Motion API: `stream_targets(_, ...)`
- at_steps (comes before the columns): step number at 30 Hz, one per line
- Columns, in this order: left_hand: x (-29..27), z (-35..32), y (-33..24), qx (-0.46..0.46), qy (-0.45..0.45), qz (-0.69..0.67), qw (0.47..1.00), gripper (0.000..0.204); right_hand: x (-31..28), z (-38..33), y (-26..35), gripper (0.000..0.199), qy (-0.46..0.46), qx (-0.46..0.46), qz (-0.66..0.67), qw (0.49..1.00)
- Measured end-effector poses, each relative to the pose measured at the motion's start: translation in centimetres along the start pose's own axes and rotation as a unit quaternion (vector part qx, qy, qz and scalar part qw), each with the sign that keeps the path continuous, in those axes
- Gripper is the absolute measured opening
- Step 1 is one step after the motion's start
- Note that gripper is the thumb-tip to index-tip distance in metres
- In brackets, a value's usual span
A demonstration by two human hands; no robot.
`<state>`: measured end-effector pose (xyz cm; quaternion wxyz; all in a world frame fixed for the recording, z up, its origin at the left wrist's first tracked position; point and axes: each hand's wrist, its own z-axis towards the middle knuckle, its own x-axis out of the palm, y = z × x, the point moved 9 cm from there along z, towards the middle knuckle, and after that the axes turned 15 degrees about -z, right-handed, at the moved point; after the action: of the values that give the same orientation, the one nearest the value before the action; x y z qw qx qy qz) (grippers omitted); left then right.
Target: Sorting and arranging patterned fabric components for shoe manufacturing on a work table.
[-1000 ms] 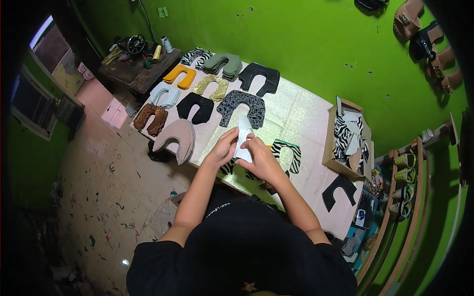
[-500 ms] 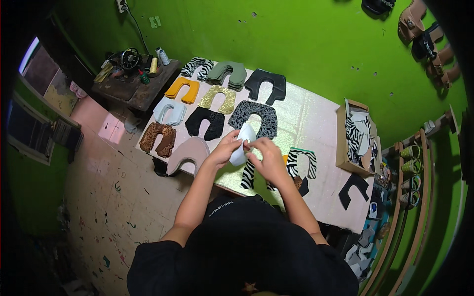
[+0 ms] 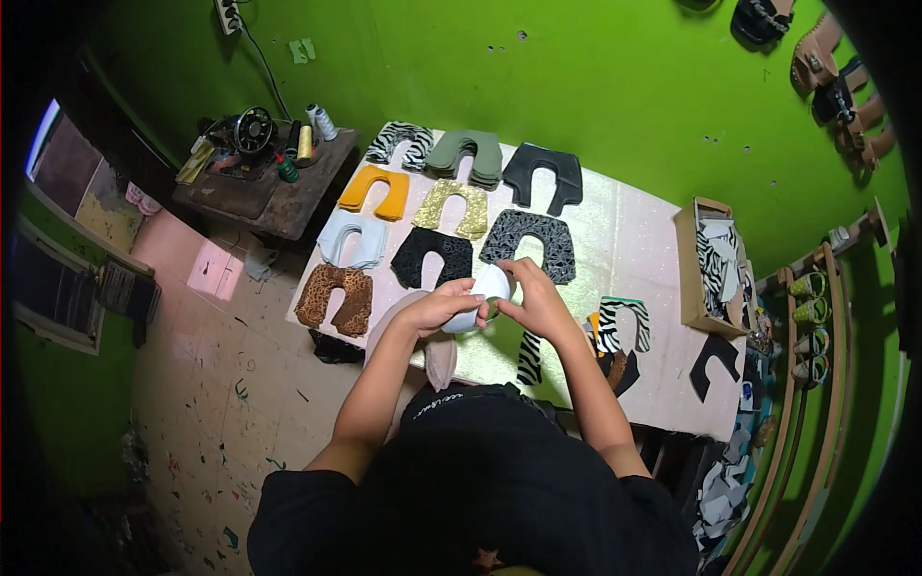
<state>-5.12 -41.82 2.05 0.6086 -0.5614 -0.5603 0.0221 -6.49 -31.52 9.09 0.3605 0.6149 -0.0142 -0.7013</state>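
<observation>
Above the table's near side, I hold a white U-shaped piece of sheet material [image 3: 492, 281], which looks like a shoe upper. My left hand [image 3: 445, 309] pinches its left part between thumb and fingers. On its other side my right hand [image 3: 534, 303] grips the edge, its fingers bent round it. The piece is curved, and my fingers cover part of it. Beneath my left wrist lies a pale pink U-shaped stack [image 3: 440, 363], partly hidden. Just beyond my hands are a black textured stack [image 3: 413, 252] and a grey-and-black patterned stack [image 3: 552, 235].
More U-shaped stacks, such as orange [image 3: 393, 199], green [image 3: 465, 154] and leopard print [image 3: 317, 293], lie on the table [image 3: 634, 230]. Zebra-print pieces [image 3: 625, 322] are right of my arm. A cardboard box [image 3: 691, 278] holds scraps. A sewing machine [image 3: 252, 134] stands far left.
The view has shifted, so the table sits further right in it. The white piece has gone from narrow and folded to more open and curved, and my right hand has changed its grip on it.
</observation>
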Motion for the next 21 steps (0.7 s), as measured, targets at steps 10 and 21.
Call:
stream_targets(10,-3.5,-3.0,-0.1,-0.054,0.016,0.01,0.998,0.016,5.3,3.0,1.4,0.034,0.19,0.067,0.248,0.948)
stream_targets(21,-12.0,-10.0,-6.7,0.114,0.039,-0.119,0.986,0.056,7.3,12.5,7.0,0.013,0.204,0.017,0.268,0.941)
